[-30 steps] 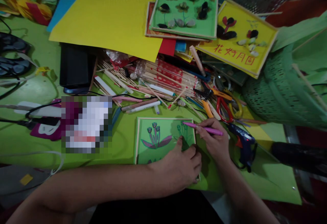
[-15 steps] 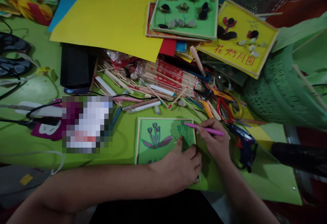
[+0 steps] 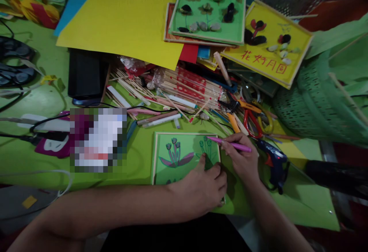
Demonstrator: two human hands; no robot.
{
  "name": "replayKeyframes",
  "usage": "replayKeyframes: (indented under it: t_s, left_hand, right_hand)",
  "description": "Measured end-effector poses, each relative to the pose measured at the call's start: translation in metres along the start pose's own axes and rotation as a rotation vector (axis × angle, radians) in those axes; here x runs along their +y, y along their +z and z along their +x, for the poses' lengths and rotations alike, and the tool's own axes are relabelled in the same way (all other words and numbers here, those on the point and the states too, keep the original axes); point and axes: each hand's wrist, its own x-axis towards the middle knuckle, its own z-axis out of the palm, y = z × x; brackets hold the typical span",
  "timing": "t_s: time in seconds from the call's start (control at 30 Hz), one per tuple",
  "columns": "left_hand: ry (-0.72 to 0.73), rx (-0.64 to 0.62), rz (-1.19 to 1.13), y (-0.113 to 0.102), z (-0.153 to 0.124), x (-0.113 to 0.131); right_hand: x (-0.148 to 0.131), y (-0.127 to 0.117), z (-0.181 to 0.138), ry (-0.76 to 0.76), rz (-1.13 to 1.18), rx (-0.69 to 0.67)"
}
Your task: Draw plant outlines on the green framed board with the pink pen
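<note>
A small green picture card (image 3: 184, 156) framed in thin wooden sticks lies in front of me, with purple flowers drawn on its left half. My right hand (image 3: 241, 158) is closed around a pink pen (image 3: 228, 143), whose tip rests on a drawn plant at the card's upper right. My left hand (image 3: 201, 188) lies on the card's lower right corner, fingers curled and pressing it down.
A heap of wooden sticks (image 3: 184, 85), pens and scissors (image 3: 250, 116) lies behind the card. A blue glue gun (image 3: 273, 162) sits right of my right hand. Framed pictures (image 3: 208, 14), yellow paper (image 3: 120, 23) and a green basket (image 3: 316, 98) stand further back.
</note>
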Motion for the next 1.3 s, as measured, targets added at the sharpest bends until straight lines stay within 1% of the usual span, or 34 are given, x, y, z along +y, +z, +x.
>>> replayKeyframes:
  t_s: [0.2,0.5,0.73,0.9,1.03,1.3]
  left_hand:
    - [-0.002,0.002,-0.008,-0.0016,-0.0001,-0.0006]
    - [-0.009,0.010,-0.018,0.0004,-0.0004,0.0005]
    - [-0.009,-0.020,-0.015,-0.0050,0.0005,-0.0007]
    - [-0.001,0.008,-0.002,-0.0031,-0.0005,-0.0005]
    - [-0.004,-0.005,0.000,-0.0039,-0.0005,-0.0007]
    - [-0.011,-0.005,-0.026,-0.0010,0.0005,0.0002]
  right_hand:
    - [0.0036,-0.0009,-0.0010,0.011,0.013,-0.016]
    - [-0.0007,0.0004,-0.0009,-0.003,0.046,-0.020]
    - [0.0014,-0.0005,-0.0005,-0.007,-0.012,-0.042]
    - [-0.0002,0.0001,0.0009,-0.008,-0.034,-0.035]
    - [-0.0018,0.0000,0.0009,-0.008,-0.038,-0.037]
    - [-0.0029,-0.0004,-0.0010,0.015,0.030,-0.028]
